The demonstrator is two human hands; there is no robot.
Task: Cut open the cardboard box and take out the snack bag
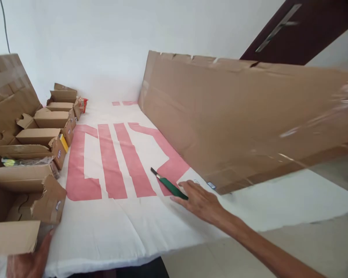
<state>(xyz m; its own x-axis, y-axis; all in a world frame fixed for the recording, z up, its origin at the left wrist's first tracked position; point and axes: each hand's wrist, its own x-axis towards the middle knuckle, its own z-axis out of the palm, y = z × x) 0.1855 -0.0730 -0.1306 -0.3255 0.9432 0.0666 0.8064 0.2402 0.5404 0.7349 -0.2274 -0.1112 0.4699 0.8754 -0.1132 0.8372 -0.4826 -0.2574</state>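
My right hand (199, 200) reaches out over a white sheet with big red letters (113, 162), fingers stretched flat. Its fingertips touch the near end of a green-handled cutter (168, 184) that lies on the sheet with its dark blade pointing away. My left hand (29, 260) is at the bottom left corner, resting against the side of a small open cardboard box (14, 235); its fingers are mostly hidden by the box.
A large flat cardboard panel (234, 116) stands tilted on the right, its lower edge on the sheet near my right hand. Several small open cardboard boxes (46, 131) line the left side up to the white wall. A dark door (301, 31) is at top right.
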